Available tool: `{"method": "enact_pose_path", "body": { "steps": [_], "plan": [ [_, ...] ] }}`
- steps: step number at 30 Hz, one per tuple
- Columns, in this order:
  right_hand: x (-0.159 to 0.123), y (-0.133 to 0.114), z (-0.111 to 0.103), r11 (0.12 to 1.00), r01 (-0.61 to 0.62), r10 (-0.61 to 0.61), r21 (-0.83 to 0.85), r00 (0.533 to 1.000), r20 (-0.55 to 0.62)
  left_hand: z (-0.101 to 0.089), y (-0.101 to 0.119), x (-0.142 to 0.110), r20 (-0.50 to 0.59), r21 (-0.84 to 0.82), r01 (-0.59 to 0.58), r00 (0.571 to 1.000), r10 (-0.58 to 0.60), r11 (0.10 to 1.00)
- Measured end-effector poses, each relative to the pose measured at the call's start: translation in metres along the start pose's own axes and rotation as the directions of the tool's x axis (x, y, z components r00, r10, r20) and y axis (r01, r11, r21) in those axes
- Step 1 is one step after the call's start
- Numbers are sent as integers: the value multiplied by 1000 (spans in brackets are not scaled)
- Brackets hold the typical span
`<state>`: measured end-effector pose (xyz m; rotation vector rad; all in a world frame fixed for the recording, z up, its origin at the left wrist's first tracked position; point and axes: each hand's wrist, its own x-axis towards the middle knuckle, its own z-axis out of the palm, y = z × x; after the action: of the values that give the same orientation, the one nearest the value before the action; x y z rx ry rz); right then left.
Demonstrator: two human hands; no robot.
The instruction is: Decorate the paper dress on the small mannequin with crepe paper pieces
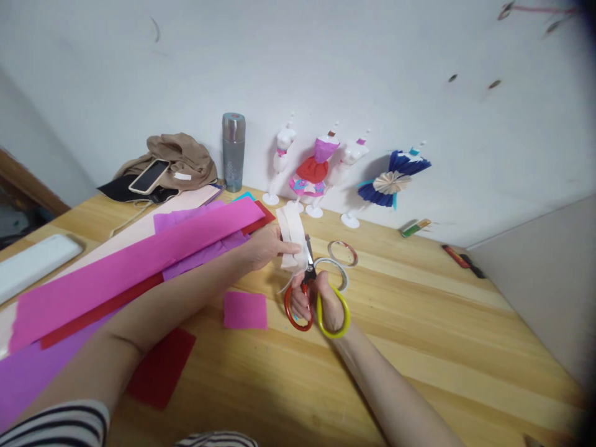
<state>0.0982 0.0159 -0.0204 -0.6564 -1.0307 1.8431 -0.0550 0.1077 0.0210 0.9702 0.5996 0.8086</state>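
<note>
My left hand (271, 246) is closed on a folded strip of white crepe paper (290, 225), held up above the table. In my right hand (329, 298) are scissors (309, 273) with one red and one yellow handle loop. Their blades point away from me, along the right edge of the white paper. A thin pale sliver hangs below the paper; whether it is fully cut off I cannot tell. On the table below lies a small pink paper rectangle (245, 310). Two rolls of tape, one white (343, 273) and one reddish (356, 256), lie just beyond the scissors.
Long pink (139, 264), red and purple paper strips cover the left side. Along the wall stand a grey flask (233, 155) and several small mannequins, one in a blue paper dress (406, 162). A phone (149, 176) rests on brown cloth (186, 158). Dark red paper (162, 369) lies near me.
</note>
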Motion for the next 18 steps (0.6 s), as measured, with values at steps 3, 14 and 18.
{"method": "enact_pose_path", "body": {
  "steps": [3, 14, 18],
  "plan": [
    [-1, 0, 1, 1000, 4, -3, 3, 1000, -21, 0, 1, -1, 14, 13, -6, 1000, 5, 1000],
    [1, -2, 1, 1000, 10, -11, -30, 999, -36, 4, 10, -7, 166, 60, 21, 986, -31, 998],
    [2, 2, -4, 999, 29, -30, -20, 999, -15, 1, 6, -3, 111, 28, 10, 994, -13, 1000]
  ]
}}
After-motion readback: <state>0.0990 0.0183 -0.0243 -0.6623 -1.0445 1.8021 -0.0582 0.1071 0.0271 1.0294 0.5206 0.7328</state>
